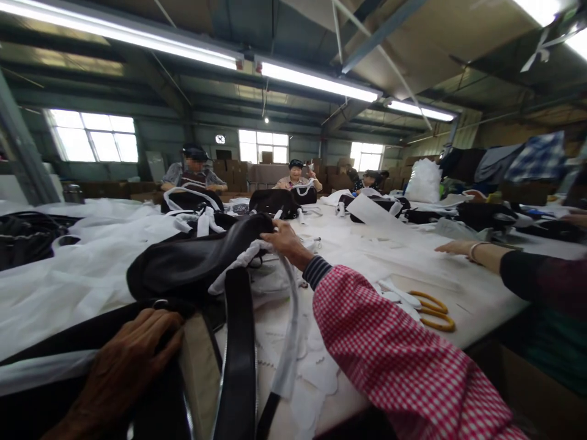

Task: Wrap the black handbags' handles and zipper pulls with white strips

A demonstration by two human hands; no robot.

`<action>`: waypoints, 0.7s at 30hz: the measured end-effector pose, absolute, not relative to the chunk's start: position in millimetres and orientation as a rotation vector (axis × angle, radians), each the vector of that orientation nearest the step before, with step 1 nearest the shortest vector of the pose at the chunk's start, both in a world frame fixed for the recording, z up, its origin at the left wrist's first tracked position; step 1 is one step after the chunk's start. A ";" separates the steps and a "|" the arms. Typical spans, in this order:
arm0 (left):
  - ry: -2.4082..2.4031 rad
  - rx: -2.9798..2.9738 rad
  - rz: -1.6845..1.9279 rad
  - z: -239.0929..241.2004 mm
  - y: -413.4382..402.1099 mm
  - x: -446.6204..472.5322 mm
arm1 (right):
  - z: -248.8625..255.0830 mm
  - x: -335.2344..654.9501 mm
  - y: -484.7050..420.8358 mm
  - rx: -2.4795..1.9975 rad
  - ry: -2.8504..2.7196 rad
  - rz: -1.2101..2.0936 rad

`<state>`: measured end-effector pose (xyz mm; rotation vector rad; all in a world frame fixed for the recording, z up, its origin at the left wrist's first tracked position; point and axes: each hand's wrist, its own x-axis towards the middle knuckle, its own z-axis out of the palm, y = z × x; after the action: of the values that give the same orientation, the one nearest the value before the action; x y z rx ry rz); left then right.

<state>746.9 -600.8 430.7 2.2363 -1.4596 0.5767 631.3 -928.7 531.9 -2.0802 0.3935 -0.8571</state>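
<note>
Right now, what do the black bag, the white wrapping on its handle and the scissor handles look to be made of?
Black bag: smooth leather or imitation, judging by its soft sheen.
White wrapping, gripped by the right hand: matte, crumpled, probably thin nonwoven or tissue.
Scissors: glossy yellow-orange handles, likely plastic.

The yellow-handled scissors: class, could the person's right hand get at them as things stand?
Probably yes. The scissors lie uncovered on the table beside the right sleeve, but the right hand is gripping the black bag.
</note>
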 end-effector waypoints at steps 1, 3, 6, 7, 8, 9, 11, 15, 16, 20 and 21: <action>-1.465 2.231 0.572 431.5 -600.5 746.3 | 538.0 639.1 -930.9 -2.063 0.379 -0.888; -1.474 2.224 0.557 432.8 -600.3 745.4 | 542.9 645.8 -937.3 -2.037 0.427 -0.831; -1.479 2.240 0.536 433.7 -600.8 745.1 | 529.0 633.3 -948.3 -2.031 0.563 -0.633; -1.485 2.249 0.533 433.9 -601.1 745.1 | 520.9 625.1 -951.4 -2.040 0.597 -0.589; -1.496 2.255 0.534 434.2 -601.5 745.1 | 512.7 616.3 -954.1 -2.049 0.627 -0.554; -1.507 2.259 0.533 434.7 -601.8 744.8 | 505.3 607.3 -956.3 -2.056 0.653 -0.527; -1.515 2.262 0.527 436.3 -602.2 743.5 | 495.2 590.8 -959.2 -2.063 0.683 -0.500; -1.494 2.255 0.512 440.2 -602.6 739.7 | 492.4 561.9 -964.1 -2.052 0.658 -0.452; -1.492 2.252 0.514 440.6 -602.7 739.3 | 492.6 555.1 -965.8 -2.048 0.646 -0.424; -1.504 2.231 0.536 438.7 -603.2 740.8 | 485.4 539.2 -972.5 -2.075 0.626 -0.333; -1.507 2.225 0.541 437.9 -603.4 741.5 | 481.8 540.0 -973.3 -2.096 0.631 -0.337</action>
<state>741.5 -603.4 437.9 2.2253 -1.5073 0.5410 540.0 -973.3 481.8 -2.0962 0.6310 -0.3372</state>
